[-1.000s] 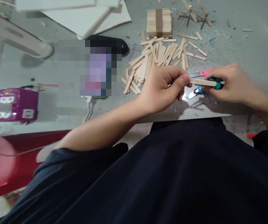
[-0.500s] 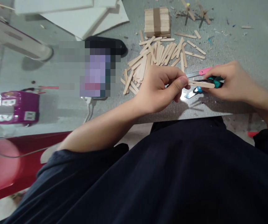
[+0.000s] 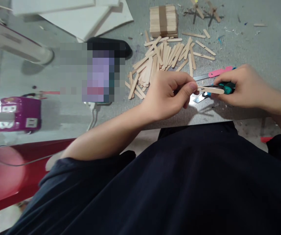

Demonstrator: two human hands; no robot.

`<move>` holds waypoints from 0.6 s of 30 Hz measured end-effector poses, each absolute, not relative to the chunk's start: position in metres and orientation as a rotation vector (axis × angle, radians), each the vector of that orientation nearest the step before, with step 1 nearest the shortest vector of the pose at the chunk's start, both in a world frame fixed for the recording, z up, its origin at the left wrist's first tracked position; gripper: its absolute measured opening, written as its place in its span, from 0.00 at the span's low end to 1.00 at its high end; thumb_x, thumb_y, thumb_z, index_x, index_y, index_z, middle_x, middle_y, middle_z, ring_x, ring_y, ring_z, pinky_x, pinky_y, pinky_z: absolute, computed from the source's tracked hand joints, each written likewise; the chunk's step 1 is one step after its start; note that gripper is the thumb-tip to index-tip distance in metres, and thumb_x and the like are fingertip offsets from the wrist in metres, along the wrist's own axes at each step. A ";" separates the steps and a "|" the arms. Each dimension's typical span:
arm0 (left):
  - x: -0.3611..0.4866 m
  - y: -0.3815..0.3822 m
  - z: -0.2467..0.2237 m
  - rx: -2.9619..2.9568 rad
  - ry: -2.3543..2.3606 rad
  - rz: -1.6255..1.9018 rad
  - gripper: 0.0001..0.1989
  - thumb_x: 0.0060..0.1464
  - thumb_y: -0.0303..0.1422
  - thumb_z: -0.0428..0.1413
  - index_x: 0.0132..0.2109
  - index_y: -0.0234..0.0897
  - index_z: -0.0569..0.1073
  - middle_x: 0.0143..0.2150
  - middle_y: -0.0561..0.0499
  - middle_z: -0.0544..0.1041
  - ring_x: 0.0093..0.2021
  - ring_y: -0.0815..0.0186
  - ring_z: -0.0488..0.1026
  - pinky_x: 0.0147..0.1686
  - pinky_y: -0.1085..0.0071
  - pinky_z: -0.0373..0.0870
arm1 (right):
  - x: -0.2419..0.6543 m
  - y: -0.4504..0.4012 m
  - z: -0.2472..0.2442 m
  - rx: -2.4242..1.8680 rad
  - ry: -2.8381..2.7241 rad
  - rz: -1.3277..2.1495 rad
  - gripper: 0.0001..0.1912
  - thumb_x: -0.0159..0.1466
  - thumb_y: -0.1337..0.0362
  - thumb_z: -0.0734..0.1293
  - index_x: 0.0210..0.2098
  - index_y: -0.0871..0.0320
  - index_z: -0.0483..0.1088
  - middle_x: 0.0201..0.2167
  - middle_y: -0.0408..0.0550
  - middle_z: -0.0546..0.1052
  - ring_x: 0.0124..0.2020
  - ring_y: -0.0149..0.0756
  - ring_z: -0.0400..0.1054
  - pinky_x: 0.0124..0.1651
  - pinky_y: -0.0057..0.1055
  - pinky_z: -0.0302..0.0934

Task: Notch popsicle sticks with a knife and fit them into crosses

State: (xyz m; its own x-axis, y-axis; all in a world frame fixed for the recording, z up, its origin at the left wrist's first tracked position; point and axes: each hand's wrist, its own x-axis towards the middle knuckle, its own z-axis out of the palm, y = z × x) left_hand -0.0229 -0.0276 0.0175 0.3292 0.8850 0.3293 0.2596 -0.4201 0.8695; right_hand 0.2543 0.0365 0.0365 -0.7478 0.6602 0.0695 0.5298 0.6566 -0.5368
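Observation:
My left hand (image 3: 171, 93) pinches one end of a wooden craft stick (image 3: 212, 90) between thumb and forefinger. Near the fingertips, the stick looks notched or split. In my right hand (image 3: 243, 85) are pliers with green and black handles (image 3: 228, 88), fingers closed round them; their jaws lie behind the stick and are mostly hidden. Just beyond the pliers lies a pink-handled craft knife (image 3: 220, 71), blade towards the left. Under the stick a blue cutter (image 3: 201, 97) with a broad blade rests on the table, partly covered by my right hand.
Loose craft sticks (image 3: 170, 55) are heaped beyond my left hand, with a banded stack of sticks (image 3: 163, 21) behind them. Left of the heap are a blurred-out phone-like object (image 3: 98, 76) on a cable and white boards (image 3: 81, 19). A purple power socket block (image 3: 20, 112) stands far left.
The stick's free end has tilted slightly towards me, and it now looks bent near my left fingertips. Both hands stay almost in place; the view shifts slightly.

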 end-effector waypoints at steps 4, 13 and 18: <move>-0.024 -0.028 0.018 1.859 1.011 1.068 0.14 0.73 0.29 0.58 0.37 0.37 0.82 0.19 0.56 0.75 0.17 0.72 0.68 0.20 0.71 0.61 | 0.254 0.036 0.040 -1.003 -2.641 0.719 0.07 0.71 0.59 0.78 0.38 0.53 0.81 0.30 0.45 0.80 0.33 0.39 0.71 0.44 0.42 0.63; -0.026 -0.025 0.026 1.886 1.147 0.868 0.13 0.72 0.31 0.58 0.36 0.38 0.82 0.22 0.56 0.79 0.22 0.69 0.74 0.28 0.67 0.67 | 0.253 0.037 0.035 -1.104 -2.712 0.556 0.07 0.69 0.58 0.80 0.38 0.54 0.84 0.28 0.43 0.79 0.31 0.37 0.67 0.41 0.41 0.58; -0.025 -0.024 0.024 1.808 1.141 0.877 0.13 0.74 0.31 0.59 0.37 0.38 0.83 0.22 0.54 0.79 0.24 0.67 0.76 0.29 0.67 0.68 | 0.255 0.039 0.032 -1.091 -2.697 0.545 0.07 0.70 0.58 0.79 0.38 0.53 0.83 0.30 0.46 0.82 0.33 0.38 0.71 0.41 0.40 0.59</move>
State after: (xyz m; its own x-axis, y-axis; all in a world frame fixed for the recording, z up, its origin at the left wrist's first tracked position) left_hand -0.0254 -0.0242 0.0239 0.3508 0.9271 0.1321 0.3663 -0.2657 0.8917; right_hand 0.2545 0.0391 0.0319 -0.7141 0.6994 0.0304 0.6328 0.6635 -0.3992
